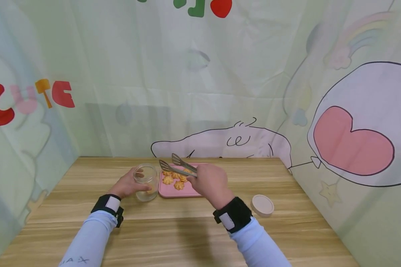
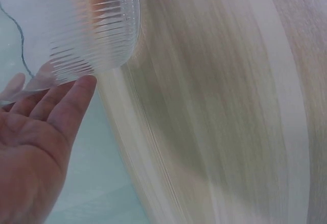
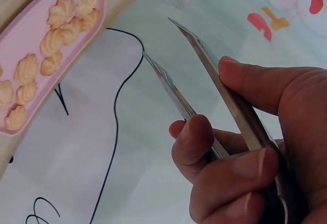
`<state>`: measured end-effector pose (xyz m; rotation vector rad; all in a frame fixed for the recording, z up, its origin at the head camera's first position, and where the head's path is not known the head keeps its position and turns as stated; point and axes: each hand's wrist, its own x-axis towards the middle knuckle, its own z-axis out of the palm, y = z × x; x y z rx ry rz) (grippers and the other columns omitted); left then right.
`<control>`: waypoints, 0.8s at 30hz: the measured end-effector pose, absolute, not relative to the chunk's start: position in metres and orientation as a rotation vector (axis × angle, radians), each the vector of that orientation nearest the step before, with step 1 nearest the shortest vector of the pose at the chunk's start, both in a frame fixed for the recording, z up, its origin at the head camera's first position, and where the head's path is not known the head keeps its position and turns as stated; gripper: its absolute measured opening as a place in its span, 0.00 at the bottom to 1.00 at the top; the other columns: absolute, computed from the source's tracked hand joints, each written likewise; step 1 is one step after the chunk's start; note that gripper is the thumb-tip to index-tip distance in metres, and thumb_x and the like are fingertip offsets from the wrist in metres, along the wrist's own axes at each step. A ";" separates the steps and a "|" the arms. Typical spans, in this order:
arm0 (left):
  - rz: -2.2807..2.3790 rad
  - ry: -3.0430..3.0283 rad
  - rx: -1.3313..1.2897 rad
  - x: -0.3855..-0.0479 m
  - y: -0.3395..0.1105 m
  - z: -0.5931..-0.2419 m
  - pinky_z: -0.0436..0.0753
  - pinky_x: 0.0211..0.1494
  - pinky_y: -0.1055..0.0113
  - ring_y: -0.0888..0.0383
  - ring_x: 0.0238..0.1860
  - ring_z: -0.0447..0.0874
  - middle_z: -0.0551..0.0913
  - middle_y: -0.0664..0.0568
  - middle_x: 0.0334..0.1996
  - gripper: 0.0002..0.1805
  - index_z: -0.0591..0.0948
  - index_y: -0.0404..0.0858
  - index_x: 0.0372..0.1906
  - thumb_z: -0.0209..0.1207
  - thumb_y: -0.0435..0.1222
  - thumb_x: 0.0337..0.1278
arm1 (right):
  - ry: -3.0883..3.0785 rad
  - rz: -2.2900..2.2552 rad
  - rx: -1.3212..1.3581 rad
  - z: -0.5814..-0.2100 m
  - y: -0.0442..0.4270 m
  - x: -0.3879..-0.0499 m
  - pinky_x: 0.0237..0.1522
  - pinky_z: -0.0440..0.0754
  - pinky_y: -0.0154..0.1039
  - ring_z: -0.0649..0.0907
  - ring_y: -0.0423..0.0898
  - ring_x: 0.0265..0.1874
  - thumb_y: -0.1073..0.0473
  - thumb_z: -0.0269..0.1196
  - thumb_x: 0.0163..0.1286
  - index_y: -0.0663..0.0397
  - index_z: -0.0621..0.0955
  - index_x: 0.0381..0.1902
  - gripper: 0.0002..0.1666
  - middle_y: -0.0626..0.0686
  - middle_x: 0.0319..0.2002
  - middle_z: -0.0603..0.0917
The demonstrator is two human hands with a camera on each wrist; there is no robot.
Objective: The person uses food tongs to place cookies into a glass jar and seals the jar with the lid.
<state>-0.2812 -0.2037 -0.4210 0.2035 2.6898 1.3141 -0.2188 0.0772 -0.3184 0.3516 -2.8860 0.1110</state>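
My left hand (image 1: 129, 184) grips a clear ribbed jar (image 1: 146, 197) around its side. The jar has no lid on and stands at the left of a pink tray. In the left wrist view, the fingers (image 2: 71, 104) lie along the jar (image 2: 115, 35); an orange-tan shape shows blurred through its wall. Metal tongs (image 1: 183, 168) are held in my right hand (image 1: 212, 183) above the tray (image 1: 173, 193). Their two tips stand apart with nothing between them, as the right wrist view shows. Several golden, flower-shaped cookies (image 1: 179, 185) lie on the tray.
A round whitish lid (image 1: 262, 205) lies on the wooden table (image 1: 153, 237), to the right of my right hand. Behind the table and at both sides hangs a printed cloth (image 1: 127, 66) with cartoon drawings.
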 end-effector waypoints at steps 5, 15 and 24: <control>1.312 2.692 0.192 -0.281 -0.203 -0.421 0.70 0.63 0.39 0.31 0.62 0.69 0.69 0.27 0.64 0.49 0.59 0.26 0.69 0.73 0.43 0.50 | -2.896 0.119 0.336 -0.326 0.086 -0.222 0.12 0.64 0.36 0.69 0.42 0.13 0.39 0.68 0.63 0.50 0.73 0.13 0.29 0.45 0.13 0.66; 1.301 2.694 0.174 -0.282 -0.203 -0.420 0.70 0.63 0.39 0.31 0.63 0.69 0.69 0.27 0.64 0.48 0.59 0.27 0.69 0.73 0.42 0.50 | -2.937 0.124 0.270 -0.346 0.096 -0.226 0.14 0.68 0.39 0.71 0.43 0.14 0.40 0.69 0.61 0.53 0.76 0.15 0.28 0.47 0.13 0.69; 1.310 2.682 0.149 -0.281 -0.202 -0.421 0.70 0.63 0.39 0.32 0.63 0.69 0.69 0.28 0.64 0.48 0.59 0.28 0.69 0.74 0.43 0.49 | -3.023 0.179 0.227 -0.364 0.096 -0.225 0.16 0.66 0.37 0.71 0.44 0.15 0.40 0.70 0.61 0.54 0.78 0.19 0.26 0.47 0.14 0.70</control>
